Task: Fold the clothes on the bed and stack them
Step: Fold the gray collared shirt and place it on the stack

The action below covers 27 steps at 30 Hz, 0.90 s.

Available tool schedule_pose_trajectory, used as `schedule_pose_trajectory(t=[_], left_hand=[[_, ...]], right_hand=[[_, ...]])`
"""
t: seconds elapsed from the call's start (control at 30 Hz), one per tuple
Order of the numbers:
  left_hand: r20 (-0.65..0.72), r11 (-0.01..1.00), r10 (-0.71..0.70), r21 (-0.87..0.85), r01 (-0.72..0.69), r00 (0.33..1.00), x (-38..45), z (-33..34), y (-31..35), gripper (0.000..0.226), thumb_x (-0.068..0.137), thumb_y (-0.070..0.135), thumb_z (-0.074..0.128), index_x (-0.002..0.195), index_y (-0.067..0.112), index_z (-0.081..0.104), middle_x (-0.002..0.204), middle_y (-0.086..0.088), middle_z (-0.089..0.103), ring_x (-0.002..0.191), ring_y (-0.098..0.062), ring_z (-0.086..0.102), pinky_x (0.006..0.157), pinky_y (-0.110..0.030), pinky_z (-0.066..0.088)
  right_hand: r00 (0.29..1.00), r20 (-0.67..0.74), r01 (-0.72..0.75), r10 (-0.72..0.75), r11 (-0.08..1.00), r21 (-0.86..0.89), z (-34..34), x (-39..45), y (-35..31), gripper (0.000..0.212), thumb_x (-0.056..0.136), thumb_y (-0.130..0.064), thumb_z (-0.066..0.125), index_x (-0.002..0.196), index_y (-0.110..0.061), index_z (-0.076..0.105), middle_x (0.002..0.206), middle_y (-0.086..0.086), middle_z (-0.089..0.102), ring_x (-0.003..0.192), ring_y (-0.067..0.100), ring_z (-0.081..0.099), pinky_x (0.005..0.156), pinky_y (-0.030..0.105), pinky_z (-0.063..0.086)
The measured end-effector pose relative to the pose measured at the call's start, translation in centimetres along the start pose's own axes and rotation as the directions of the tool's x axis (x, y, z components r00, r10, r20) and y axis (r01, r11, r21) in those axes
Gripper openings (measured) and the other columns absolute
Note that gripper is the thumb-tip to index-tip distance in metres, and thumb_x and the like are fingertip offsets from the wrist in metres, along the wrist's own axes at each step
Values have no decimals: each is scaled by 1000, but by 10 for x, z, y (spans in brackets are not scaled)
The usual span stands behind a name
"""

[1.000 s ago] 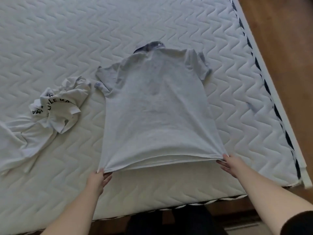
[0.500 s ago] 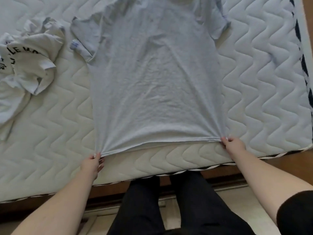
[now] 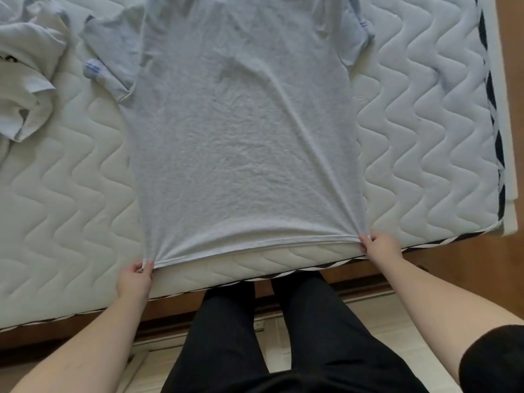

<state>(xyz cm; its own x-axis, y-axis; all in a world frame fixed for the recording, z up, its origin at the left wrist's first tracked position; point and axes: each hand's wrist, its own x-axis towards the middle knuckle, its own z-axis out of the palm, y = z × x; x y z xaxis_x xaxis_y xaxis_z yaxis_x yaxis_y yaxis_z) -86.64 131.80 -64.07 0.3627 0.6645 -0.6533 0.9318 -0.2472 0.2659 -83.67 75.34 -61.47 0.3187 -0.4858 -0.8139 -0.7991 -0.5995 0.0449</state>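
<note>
While both hands [image 3: 135, 275] [image 3: 378, 243] pinch its hem, the grey shirt's [image 3: 241, 131] collar runs off-frame; white garment [image 3: 25, 72] partly cropped.

The pale grey cotton short-sleeved shirt [image 3: 243, 131] is plain, with blue stripes on its sleeve cuff; the crumpled white cloth garment [image 3: 25, 80] beside it carries a bit of black lettering; the white quilted mattress of the bed [image 3: 419, 131] is stitched in a wavy zigzag pattern and edged with a black-and-white striped piping; the wooden floor [image 3: 513, 109] is brown; the person's trousers [image 3: 283, 341] are black
</note>
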Motion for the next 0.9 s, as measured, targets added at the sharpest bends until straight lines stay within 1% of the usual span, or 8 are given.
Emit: schedule_pose_trajectory(t=[0.17,0.27,0.37,0.43,0.6,0.73,0.8,0.9], left_hand=[[33,983,28,181,-33,999,-4,-1,-6,28,93,27,65,97,0,66,87,-21,67,79,-38,61,73,-38,44],[-56,962,69,268,-52,996,-11,-3,7,35,86,28,73,103,2,57,103,-22,63,96,-40,59,81,-45,46],[-157,917,234,363,-164,959,-22,-1,20,40,82,29,75,107,5,55,108,-22,58,101,-40,54,86,-50,46],[-118,838,409,441,-321,905,-29,8,33,38,82,25,74,108,4,57,107,-21,57,101,-39,53,87,-49,44],[260,425,759,497,-756,597,-54,49,73,30,72,11,81,98,6,68,93,-16,62,84,-36,60,72,-44,49],[542,125,774,375,-918,327,-75,76,88,13,75,9,79,81,7,67,78,-12,61,68,-32,61,55,-37,51],[630,38,731,345,-938,262,-78,78,85,18,70,9,82,74,9,64,73,-10,60,63,-30,61,52,-33,50],[728,4,614,384,-923,305,-76,72,84,17,76,23,78,76,12,64,69,-6,64,62,-27,64,52,-29,47]], right_hand=[[998,5,-70,70,996,-63,0,-6,-5,49,101,-42,47,123,-1,62,120,26,61,118,39,53,87,39,44],[981,-158,-121,116,993,-20,-1,-20,-8,55,95,-48,54,122,0,55,119,22,61,111,40,58,85,42,45],[915,-401,35,-52,998,-50,7,-36,-12,43,96,-45,51,106,-3,53,108,20,60,97,39,59,83,44,44],[881,-419,202,-220,976,-86,18,-43,-23,34,98,-38,50,102,-4,54,101,16,58,91,37,57,81,44,42],[715,-229,626,-661,751,-210,57,-56,-87,16,93,-18,61,105,-9,65,97,5,61,92,25,56,81,38,41],[627,61,771,-776,609,-185,89,-72,-138,18,96,-24,55,107,-15,65,100,4,65,93,23,60,79,35,44],[609,173,784,-774,555,-278,102,-79,-150,19,98,-30,49,106,-18,63,101,1,66,94,23,61,77,34,44],[666,205,726,-718,558,-402,108,-82,-166,25,99,-33,42,97,-18,61,100,4,68,93,26,63,72,35,43]])
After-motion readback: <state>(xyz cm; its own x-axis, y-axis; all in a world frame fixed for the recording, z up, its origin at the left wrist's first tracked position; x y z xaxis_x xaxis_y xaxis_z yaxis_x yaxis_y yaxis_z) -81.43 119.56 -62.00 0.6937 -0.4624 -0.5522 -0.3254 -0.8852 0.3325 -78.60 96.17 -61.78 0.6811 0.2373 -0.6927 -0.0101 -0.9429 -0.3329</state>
